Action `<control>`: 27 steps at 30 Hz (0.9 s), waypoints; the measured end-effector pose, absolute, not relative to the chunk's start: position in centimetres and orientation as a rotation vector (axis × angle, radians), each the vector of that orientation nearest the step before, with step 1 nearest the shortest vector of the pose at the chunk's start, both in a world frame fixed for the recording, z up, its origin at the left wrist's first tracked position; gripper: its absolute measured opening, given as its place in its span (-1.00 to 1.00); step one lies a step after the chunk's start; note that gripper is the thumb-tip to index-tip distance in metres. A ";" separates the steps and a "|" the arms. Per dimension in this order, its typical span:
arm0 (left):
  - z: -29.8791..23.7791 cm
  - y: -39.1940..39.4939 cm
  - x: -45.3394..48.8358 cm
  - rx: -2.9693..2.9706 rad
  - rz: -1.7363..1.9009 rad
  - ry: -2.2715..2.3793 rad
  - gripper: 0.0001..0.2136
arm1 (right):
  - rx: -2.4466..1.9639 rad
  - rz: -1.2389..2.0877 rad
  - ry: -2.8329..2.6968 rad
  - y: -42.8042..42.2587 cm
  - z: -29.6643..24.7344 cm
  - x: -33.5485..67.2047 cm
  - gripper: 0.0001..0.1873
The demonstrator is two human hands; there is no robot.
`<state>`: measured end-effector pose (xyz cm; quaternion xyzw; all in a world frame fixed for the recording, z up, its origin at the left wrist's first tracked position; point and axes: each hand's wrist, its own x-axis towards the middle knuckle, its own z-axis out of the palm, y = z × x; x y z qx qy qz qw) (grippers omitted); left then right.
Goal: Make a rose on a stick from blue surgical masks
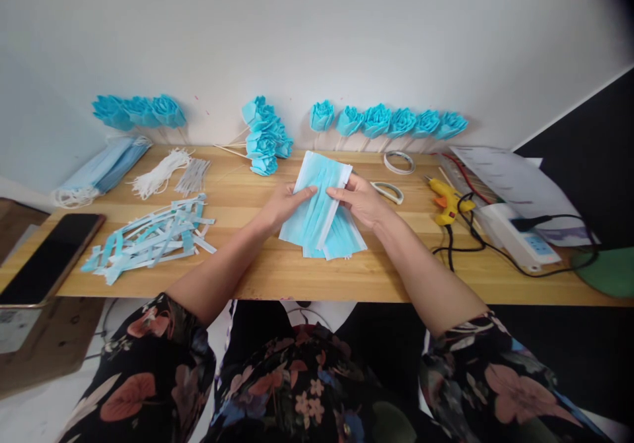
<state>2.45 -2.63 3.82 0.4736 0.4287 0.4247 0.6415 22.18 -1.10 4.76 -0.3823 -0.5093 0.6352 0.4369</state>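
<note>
A pleated blue face mask [321, 195] is held up by both hands above the middle of the wooden table. My left hand [287, 204] pinches its left side, thumb on the front. On the other side, my right hand [364, 199] grips the edge with its thumb across the front and the fingers behind. More blue mask pieces [349, 235] lie fanned out beneath and behind it. White-handled scissors [389, 192], partly hidden, rest just past my right hand.
Several blue flowers on sticks line the wall, with a bunch [265, 136] at the centre. Cut strips [153, 235], white ear loops [161, 173], whole masks [104, 166] and a phone [52, 255] lie left. Right are a tape roll [399, 162], yellow glue gun [448, 200], cables and a power strip [518, 235].
</note>
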 end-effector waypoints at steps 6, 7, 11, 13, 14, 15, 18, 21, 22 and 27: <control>3.8 -2.2 2.4 1.052 1.062 1.006 -0.49 | -0.900 1.640 -1.205 -0.9 5.1 22.3 -0.46; 3.8 -2.2 2.4 1.057 1.068 1.000 -0.48 | -0.894 1.650 -1.196 -0.8 5.2 22.3 -0.45; 3.8 -2.2 2.4 1.077 1.063 0.987 -0.48 | -0.899 1.672 -1.199 -0.8 5.3 22.4 -0.46; 3.8 -2.2 2.4 1.071 1.063 0.986 -0.48 | -0.898 1.672 -1.199 -0.8 5.2 22.4 -0.47; 3.8 -2.2 2.4 1.068 1.062 0.985 -0.47 | -0.895 1.670 -1.200 -0.8 5.2 22.4 -0.48; 3.8 -2.2 2.4 1.066 1.060 0.983 -0.47 | -0.893 1.667 -1.202 -0.8 5.2 22.4 -0.48; 3.9 -2.4 2.4 1.070 1.042 0.983 -0.48 | -0.899 1.669 -1.218 -0.9 5.1 22.4 -0.47; 3.8 -2.6 2.5 1.089 1.024 0.994 -0.52 | -0.906 1.684 -1.240 -1.0 5.0 22.2 -0.46; 3.8 -2.6 2.6 1.098 1.018 0.999 -0.54 | -0.905 1.688 -1.244 -1.1 5.0 22.2 -0.45; 3.5 -2.7 2.9 1.152 0.994 0.996 -0.53 | -0.905 1.693 -1.214 -1.3 4.8 22.0 -0.48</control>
